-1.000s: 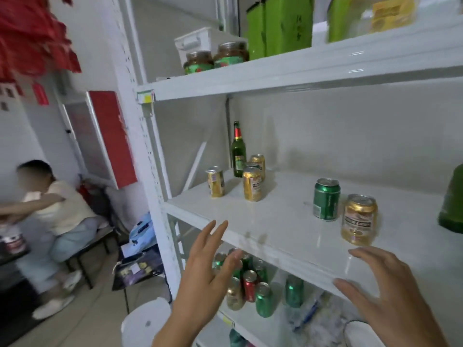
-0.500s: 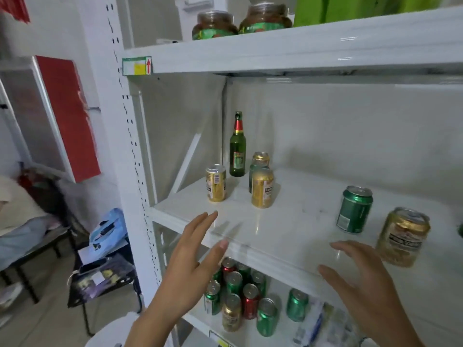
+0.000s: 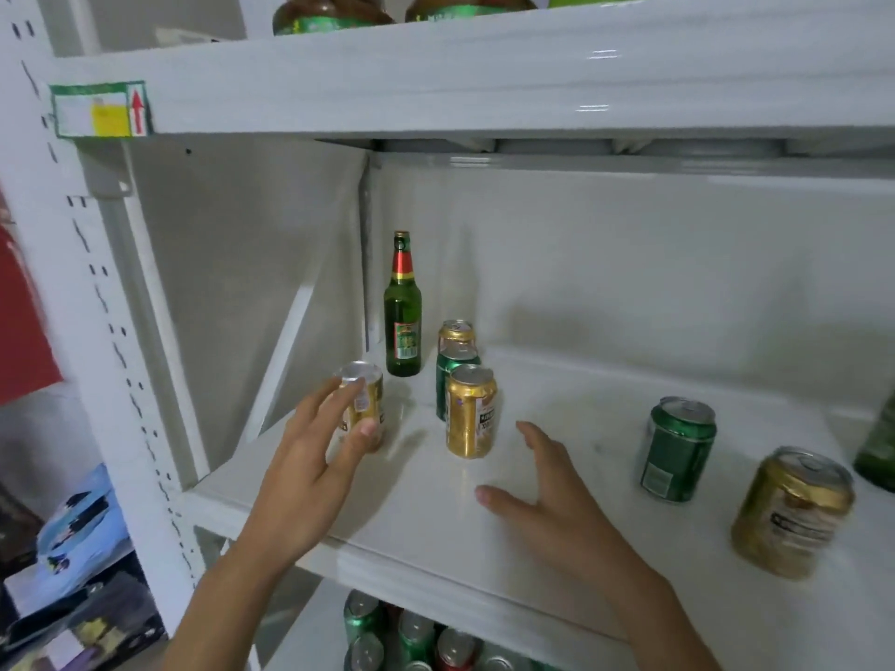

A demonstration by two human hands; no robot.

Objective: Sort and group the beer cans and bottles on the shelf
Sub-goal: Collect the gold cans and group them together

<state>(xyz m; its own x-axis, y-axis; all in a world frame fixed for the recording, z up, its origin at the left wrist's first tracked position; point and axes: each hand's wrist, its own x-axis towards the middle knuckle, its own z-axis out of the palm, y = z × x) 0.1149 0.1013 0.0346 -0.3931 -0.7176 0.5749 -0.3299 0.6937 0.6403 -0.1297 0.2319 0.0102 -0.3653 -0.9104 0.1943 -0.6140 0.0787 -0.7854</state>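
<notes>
On the white middle shelf (image 3: 426, 520) a green beer bottle (image 3: 403, 322) stands at the back left corner. My left hand (image 3: 310, 477) wraps its thumb and fingers round a gold can (image 3: 372, 397) at the shelf's left. To its right, a gold can (image 3: 470, 414) stands in front of a green can (image 3: 446, 372) and another gold can (image 3: 456, 331). My right hand (image 3: 557, 501) hovers open over the shelf, just right of that row. Farther right stand a green can (image 3: 678, 452) and a dented gold can (image 3: 794, 515).
Part of a green bottle (image 3: 879, 447) shows at the right edge. Jars (image 3: 334, 14) sit on the upper shelf (image 3: 436, 84). Several green, gold and red cans (image 3: 416, 636) crowd the lower shelf. A perforated white post (image 3: 92, 331) frames the left side.
The view has moved closer to the shelf. My left hand has gone forward from the shelf's front edge onto the left gold can. My right hand has moved left toward the middle cans.
</notes>
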